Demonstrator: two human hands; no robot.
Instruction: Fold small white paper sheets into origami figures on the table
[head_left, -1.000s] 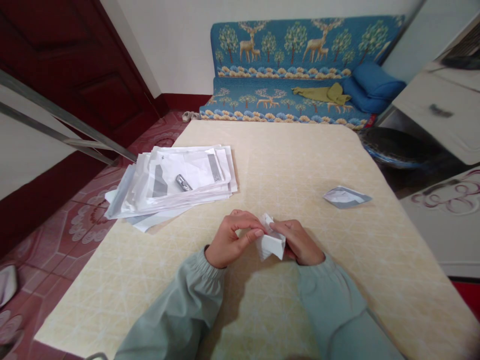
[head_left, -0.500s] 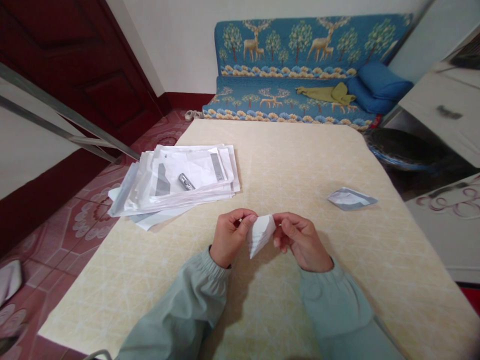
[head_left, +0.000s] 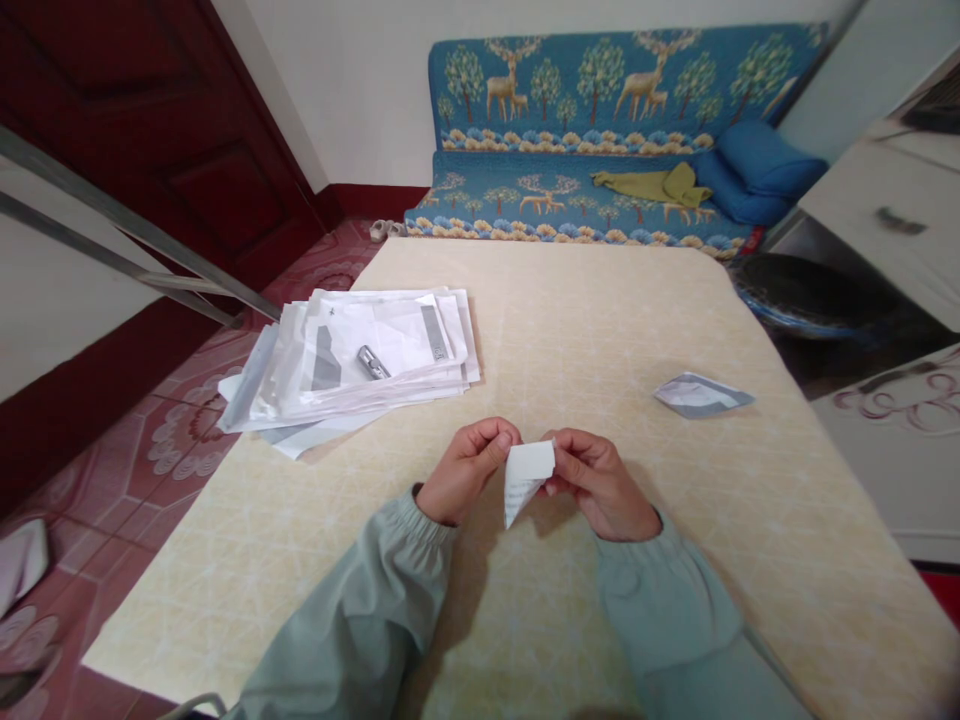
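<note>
a home room: a deer-patterned blue sofa (head_left: 570, 190) beside a dark red wooden door (head_left: 150, 130).

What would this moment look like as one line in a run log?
left hand: pinching folded white paper | right hand: pinching same paper | nearby: paper stack, folded paper piece

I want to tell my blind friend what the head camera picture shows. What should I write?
A person's left hand and right hand hold a small folded white paper over a cream table. A pile of papers lies to the left, and another folded paper lies to the right.
</note>
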